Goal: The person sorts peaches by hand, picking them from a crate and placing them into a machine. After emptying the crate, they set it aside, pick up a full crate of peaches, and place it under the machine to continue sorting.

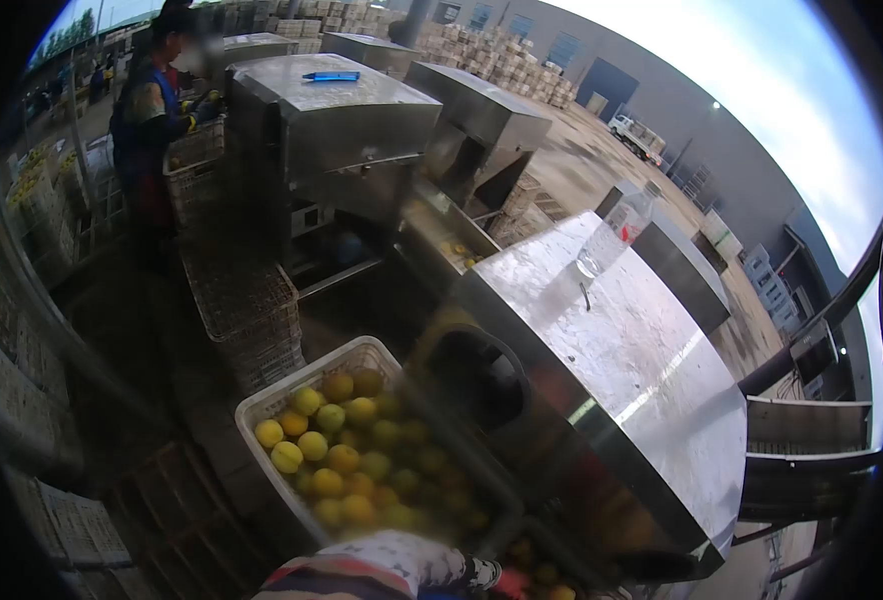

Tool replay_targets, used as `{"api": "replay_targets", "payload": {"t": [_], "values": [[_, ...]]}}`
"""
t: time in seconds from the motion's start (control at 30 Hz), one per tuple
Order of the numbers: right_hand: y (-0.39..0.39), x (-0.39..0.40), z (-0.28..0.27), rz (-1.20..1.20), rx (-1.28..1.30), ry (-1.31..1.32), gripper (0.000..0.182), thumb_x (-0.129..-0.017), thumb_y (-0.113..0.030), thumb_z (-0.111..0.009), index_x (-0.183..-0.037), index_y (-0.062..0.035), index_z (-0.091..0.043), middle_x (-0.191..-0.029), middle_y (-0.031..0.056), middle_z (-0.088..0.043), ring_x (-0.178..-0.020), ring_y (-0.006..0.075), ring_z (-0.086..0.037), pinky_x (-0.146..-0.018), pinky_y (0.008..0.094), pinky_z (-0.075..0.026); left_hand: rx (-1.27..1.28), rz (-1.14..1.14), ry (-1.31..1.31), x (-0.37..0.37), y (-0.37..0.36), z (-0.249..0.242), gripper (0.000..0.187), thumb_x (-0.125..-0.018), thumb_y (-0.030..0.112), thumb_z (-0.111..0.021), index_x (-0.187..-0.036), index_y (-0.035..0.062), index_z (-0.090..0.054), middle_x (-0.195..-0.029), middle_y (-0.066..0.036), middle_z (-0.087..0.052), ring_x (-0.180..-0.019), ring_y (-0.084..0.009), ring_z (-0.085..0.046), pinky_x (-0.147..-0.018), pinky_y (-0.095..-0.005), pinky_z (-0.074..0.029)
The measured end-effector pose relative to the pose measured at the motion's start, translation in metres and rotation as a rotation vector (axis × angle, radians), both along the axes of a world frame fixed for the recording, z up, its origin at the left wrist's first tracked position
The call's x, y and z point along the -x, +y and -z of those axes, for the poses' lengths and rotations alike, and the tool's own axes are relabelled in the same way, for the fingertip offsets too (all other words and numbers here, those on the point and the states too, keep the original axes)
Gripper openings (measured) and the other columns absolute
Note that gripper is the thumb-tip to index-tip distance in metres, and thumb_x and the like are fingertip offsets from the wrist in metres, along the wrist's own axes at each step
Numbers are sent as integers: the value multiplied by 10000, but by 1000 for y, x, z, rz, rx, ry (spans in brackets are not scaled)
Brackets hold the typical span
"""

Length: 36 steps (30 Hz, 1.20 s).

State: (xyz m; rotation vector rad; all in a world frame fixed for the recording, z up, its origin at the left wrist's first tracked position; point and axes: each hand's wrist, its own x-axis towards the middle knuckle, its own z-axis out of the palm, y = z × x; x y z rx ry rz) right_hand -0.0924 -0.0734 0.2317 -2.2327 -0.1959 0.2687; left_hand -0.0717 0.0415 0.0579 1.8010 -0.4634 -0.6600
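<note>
Along the bottom edge a sleeve (392, 556) with a white pattern reaches rightward, ending in a dark-and-white cuff. Beyond the cuff shows part of a reddish hand or glove (508, 584), which I take as my left hand; its fingers are cut off and blurred. It is nearest to a lower crate's yellow-orange round fruit (562, 592). Just above my arm stands a pale plastic crate (254, 408) full of round green, yellow and orange citrus-like fruit (343, 459). My right hand does not show.
A metal machine housing (602, 350) slopes along the right, bearing a clear bottle (617, 232). More housings (332, 95) stand behind, one with a blue object (331, 76). Stacked crates (242, 300) rise at left. A gloved co-worker (157, 120) stands by a crate (194, 165).
</note>
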Motion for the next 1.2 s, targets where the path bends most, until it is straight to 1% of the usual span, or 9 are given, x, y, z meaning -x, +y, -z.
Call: {"api": "replay_targets", "payload": {"t": [0.23,0.27,0.4,0.67,0.77,1.0,1.07,1.17,1.2], "values": [[-85,7,-4,360,-91,-66,697,-771,-150,-785,-1368,52,-486,-1324,203,-572,-1234,248,-552,-1036,355,-456,-220,351,-81,64,0,-9,631,-809,456,-687,-1343,160,-528,-1236,-221,-564,-1123,-368,-561,-966,-461,-464],[-49,6,-48,433,-373,47,694,-772,-150,-779,-1375,31,-487,-1337,189,-563,-1287,260,-505,-1073,358,-418,-268,420,-91,70,2,-13,646,-808,469,-683,-1353,162,-519,-1244,-226,-559,-1131,-379,-558,-971,-469,-462],[-83,-22,-15,463,-151,-361,748,-693,-165,-793,-1366,-13,-504,-1314,180,-528,-1241,304,-503,-1057,382,-406,-405,537,-145,79,-7,-45,710,-802,520,-667,-1392,170,-485,-1275,-249,-539,-1163,-423,-546,-992,-502,-453],[-71,-88,-22,498,189,-551,705,-698,-235,-792,-1318,-34,-522,-1265,231,-524,-1151,412,-513,-985,446,-443,-511,560,-45,66,-11,-109,944,-703,590,-738,-1468,174,-373,-1404,-225,-438,-1255,-397,-484,-1031,-457,-438],[-77,-111,-14,479,356,-606,666,-738,-298,-767,-1306,-42,-532,-1265,231,-539,-1149,419,-516,-996,457,-437,-623,548,46,69,-13,-98,1023,-661,735,-640,-1501,227,-349,-1478,-286,-342,-1313,-412,-460,-1088,-442,-401],[-76,-161,-22,399,598,-495,502,-834,-386,-667,-1164,-11,-614,-1186,240,-603,-1113,399,-566,-964,445,-466,-570,438,51,98,-17,-49,981,-659,689,-694,-1465,215,-397,-1474,-289,-322,-1291,-433,-469,-1071,-455,-421],[-89,-175,-10,411,515,-515,497,-828,-415,-672,-1060,23,-649,-1099,253,-644,-1031,397,-621,-893,436,-511,-599,404,66,89,-22,-60,954,-642,692,-707,-1423,214,-443,-1431,-282,-370,-1264,-450,-483,-1065,-459,-427],[-95,-107,-46,545,-267,-474,587,-806,-392,-735,-1199,23,-602,-1024,190,-636,-950,347,-617,-823,406,-500,-658,444,30,68,-21,-85,928,-605,701,-726,-1374,231,-505,-1395,-266,-423,-1204,-443,-534,-1054,-450,-438],[-104,-80,-36,593,-147,-388,534,-800,-315,-748,-1206,2,-609,-1088,172,-641,-906,282,-626,-808,374,-506,-633,457,-67,71,-17,-67,890,-643,669,-743,-1357,179,-533,-1395,-222,-458,-1182,-366,-574,-1040,-427,-451]]}}
